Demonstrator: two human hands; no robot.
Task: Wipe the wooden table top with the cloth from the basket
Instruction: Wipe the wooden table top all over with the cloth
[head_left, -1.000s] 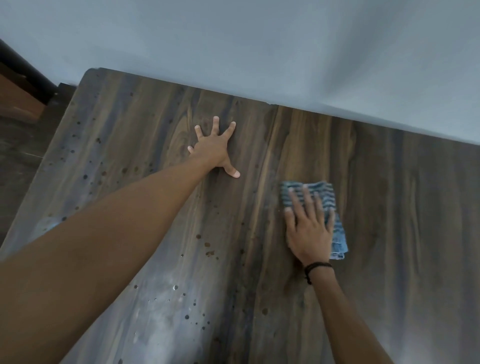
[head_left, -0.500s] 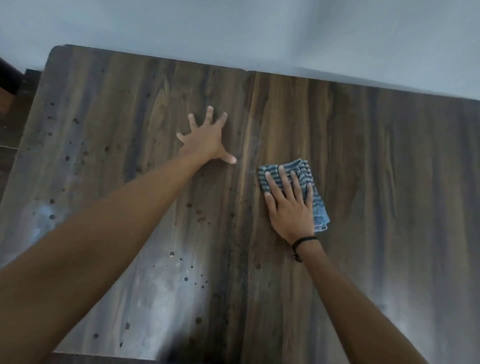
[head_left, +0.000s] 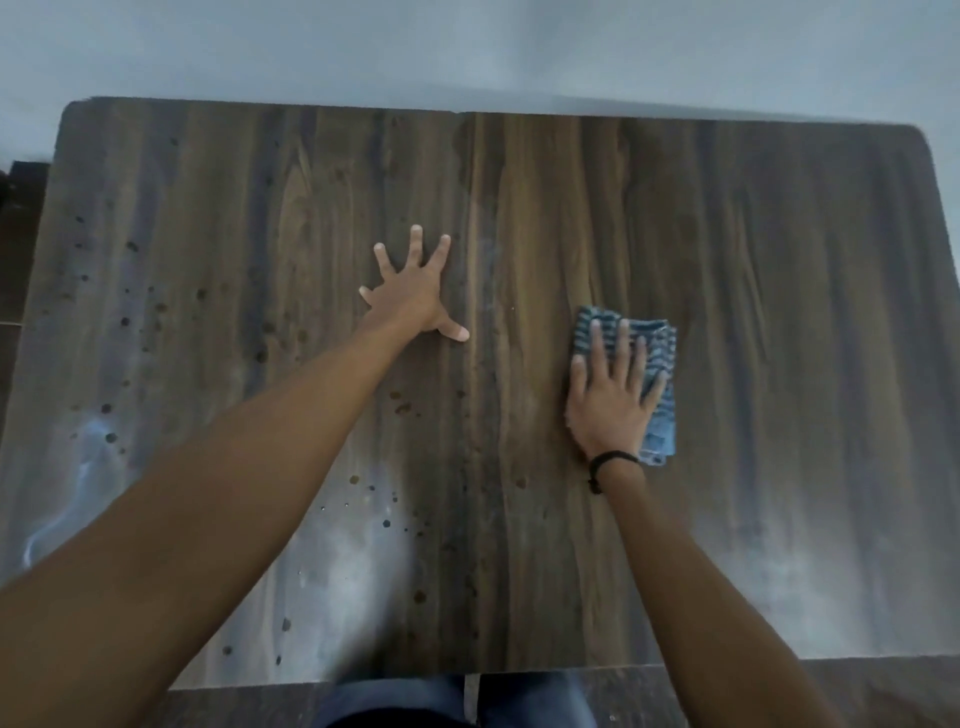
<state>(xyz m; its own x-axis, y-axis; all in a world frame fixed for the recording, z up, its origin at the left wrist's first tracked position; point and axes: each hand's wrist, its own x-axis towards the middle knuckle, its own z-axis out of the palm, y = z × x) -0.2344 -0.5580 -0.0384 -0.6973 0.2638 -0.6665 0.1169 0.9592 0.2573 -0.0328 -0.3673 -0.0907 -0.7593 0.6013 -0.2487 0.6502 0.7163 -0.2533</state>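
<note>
The counter is dark brown wood with long streaks of lighter brown and grey. The cloth is blue with dark and light stripes. Well left of the cloth, small dark spots dot the wood, and pale whitish patches show there too. A black band sits just beside the cloth. The wall is pale grey-blue.
</note>
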